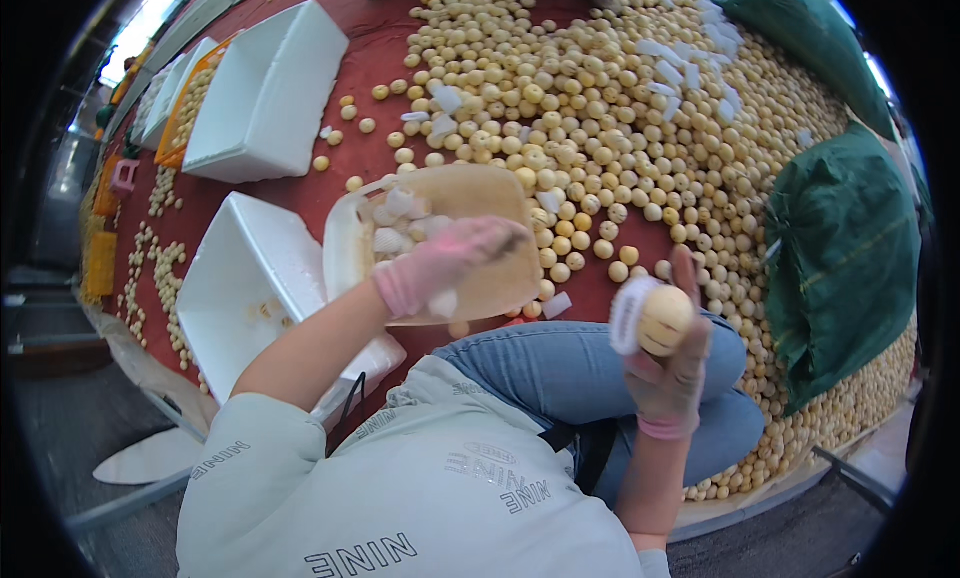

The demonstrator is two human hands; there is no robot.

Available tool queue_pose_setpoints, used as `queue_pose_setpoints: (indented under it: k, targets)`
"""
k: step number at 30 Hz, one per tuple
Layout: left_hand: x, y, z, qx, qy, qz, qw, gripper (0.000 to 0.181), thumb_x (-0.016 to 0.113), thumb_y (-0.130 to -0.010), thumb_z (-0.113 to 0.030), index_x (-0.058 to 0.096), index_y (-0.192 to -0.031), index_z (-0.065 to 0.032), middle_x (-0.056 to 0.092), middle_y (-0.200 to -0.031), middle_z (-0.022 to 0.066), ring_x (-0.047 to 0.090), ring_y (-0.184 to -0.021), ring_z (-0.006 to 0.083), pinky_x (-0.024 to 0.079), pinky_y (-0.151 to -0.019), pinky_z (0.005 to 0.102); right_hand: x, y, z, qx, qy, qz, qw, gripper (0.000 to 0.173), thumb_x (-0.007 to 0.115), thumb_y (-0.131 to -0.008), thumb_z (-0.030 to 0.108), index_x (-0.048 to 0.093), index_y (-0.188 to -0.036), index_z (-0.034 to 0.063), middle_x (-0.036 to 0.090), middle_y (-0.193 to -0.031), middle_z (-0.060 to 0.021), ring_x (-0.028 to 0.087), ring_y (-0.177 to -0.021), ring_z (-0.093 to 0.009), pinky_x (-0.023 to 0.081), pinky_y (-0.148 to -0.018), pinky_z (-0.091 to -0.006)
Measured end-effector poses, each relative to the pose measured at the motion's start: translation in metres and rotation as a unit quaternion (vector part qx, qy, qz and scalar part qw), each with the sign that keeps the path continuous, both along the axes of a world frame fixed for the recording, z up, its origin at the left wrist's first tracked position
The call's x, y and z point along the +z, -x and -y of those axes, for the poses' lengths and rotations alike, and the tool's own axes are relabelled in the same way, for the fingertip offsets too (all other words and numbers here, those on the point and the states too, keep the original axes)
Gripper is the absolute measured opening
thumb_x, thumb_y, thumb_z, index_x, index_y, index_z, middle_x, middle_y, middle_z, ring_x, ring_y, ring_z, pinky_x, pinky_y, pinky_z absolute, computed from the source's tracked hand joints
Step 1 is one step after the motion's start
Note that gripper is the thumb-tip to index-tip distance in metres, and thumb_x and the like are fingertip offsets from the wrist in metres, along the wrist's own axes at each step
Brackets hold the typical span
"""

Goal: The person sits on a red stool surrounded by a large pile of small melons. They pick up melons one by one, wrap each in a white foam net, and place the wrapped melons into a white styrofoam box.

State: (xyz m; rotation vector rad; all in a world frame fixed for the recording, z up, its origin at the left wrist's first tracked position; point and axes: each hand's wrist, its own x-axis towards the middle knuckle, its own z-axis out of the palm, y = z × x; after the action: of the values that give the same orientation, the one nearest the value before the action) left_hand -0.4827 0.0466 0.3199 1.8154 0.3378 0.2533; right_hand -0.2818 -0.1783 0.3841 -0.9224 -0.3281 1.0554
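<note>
My right hand (679,368), in a soiled glove with a pink cuff, holds a pale yellow round fruit (666,319) above my jeans. A white foam net sleeve (628,315) covers the left side of that fruit. My left hand (469,255), in a pink glove and blurred, is over a shallow plastic basin (480,296). Whether its fingers hold anything is not clear. Several white foam net pieces (390,240) lie in the left part of the basin, partly behind the left hand and wrist.
Loose fruit (600,127) covers the red cloth (375,45) ahead and right, with white foam pieces (667,71) scattered on it. A tilted white foam box (225,293) stands left of the basin; another foam box (262,90) sits beyond. Green sacks (840,263) lie at right.
</note>
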Motion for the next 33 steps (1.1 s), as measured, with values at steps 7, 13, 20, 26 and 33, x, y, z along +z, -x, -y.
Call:
queue_pose_setpoints:
  k: [7,13,20,26,33]
  targets:
    - [0.041,-0.099,0.072,-0.069,0.643,0.051,0.761,0.037,0.047,-0.103,-0.019,0.044,-0.138,-0.0051,0.056,-0.132,0.0053,0.054,-0.122,0.0163,0.047,-0.1,0.0346,-0.006,-0.019,-0.022,0.03,-0.046,-0.015,0.998,0.097,0.079,-0.081,0.042,0.022,-0.156,0.0187,0.046,-0.13,0.0014,0.052,-0.117,-0.013,0.048,-0.089,-0.0239]
    - [0.035,-0.095,0.065,0.118,-0.017,0.007,0.993,0.021,0.067,-0.092,-0.022,0.053,-0.097,-0.0071,0.062,-0.089,0.0038,0.064,-0.066,0.0151,0.053,-0.054,0.0318,-0.058,-0.024,-0.044,-0.062,0.186,0.461,0.865,0.1,0.083,-0.07,0.012,0.028,-0.153,0.0131,0.049,-0.138,-0.0133,0.058,-0.114,-0.028,0.052,-0.093,-0.0362]
    - [0.005,-0.089,0.077,0.214,-0.068,0.064,0.972,0.057,0.076,-0.085,-0.028,0.048,-0.13,-0.0082,0.059,-0.106,0.0136,0.064,-0.087,0.022,0.054,-0.069,0.0315,-0.065,0.004,-0.057,-0.076,0.276,0.71,0.643,0.074,0.079,-0.07,0.016,0.049,-0.138,0.0166,0.054,-0.116,-0.0175,0.067,-0.087,-0.034,0.057,-0.063,-0.0396]
    - [-0.076,-0.05,0.032,0.322,0.543,-0.034,0.775,0.045,0.07,-0.091,-0.027,0.047,-0.129,-0.0174,0.055,-0.122,0.0089,0.059,-0.111,0.0247,0.057,-0.086,0.0435,-0.039,0.02,-0.03,0.021,0.173,0.43,0.886,0.082,0.073,-0.078,0.005,0.034,-0.15,0.0077,0.048,-0.133,-0.0185,0.064,-0.101,-0.027,0.057,-0.073,-0.0331]
    - [-0.177,0.051,-0.091,0.577,0.408,-0.212,0.675,0.068,0.056,-0.091,-0.056,0.037,-0.143,-0.0179,0.047,-0.135,0.0118,0.05,-0.121,0.0272,0.049,-0.093,0.0508,-0.018,-0.037,0.149,-0.424,0.239,0.345,0.803,0.045,0.055,-0.095,0.007,0.047,-0.139,0.0039,0.06,-0.125,-0.0068,0.061,-0.099,-0.012,0.05,-0.078,-0.0242]
